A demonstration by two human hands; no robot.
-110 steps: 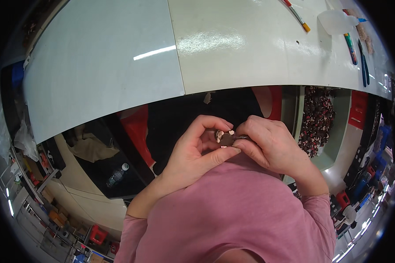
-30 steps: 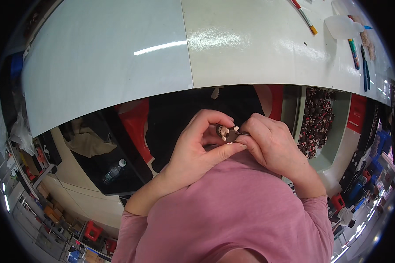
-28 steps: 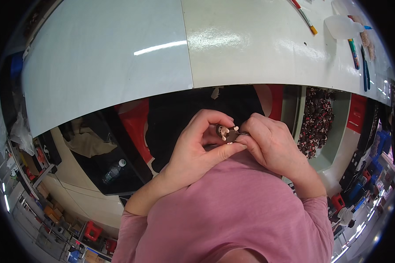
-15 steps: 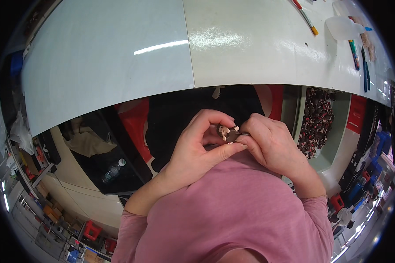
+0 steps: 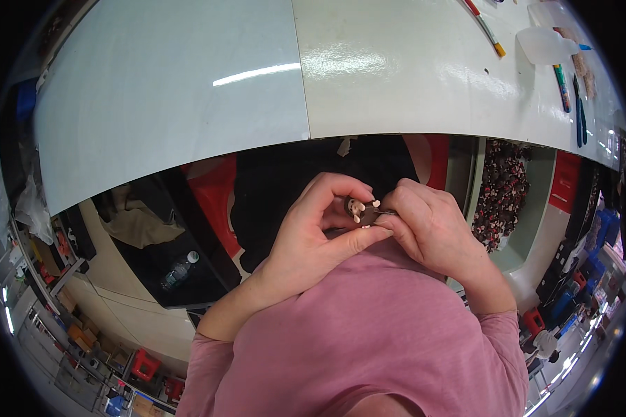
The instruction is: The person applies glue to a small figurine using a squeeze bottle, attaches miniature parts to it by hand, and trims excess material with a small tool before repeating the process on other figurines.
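Between the thumb and fingers of my left hand [image 5: 313, 226] is a small brown figurine [image 5: 358, 210] with a pale face and pale little limbs. My right hand [image 5: 428, 226] is closed in a pinch on a thin, pointed metal tool [image 5: 384, 212]. The tip of that tool meets the figurine's brown body. Most of its handle is hidden inside my right fist. Both hands are close together in front of my pink shirt, above a dark cloth [image 5: 278, 187] on my lap.
Ahead lies a pale glossy table [image 5: 188, 118]. At its far right are a paintbrush [image 5: 490, 35], a white squeeze bottle [image 5: 544, 46] and blue-handled pliers [image 5: 579, 111]. An open drawer [image 5: 546, 208] of small red, dark and pale pieces is at right; a plastic bottle [image 5: 179, 271] lies left.
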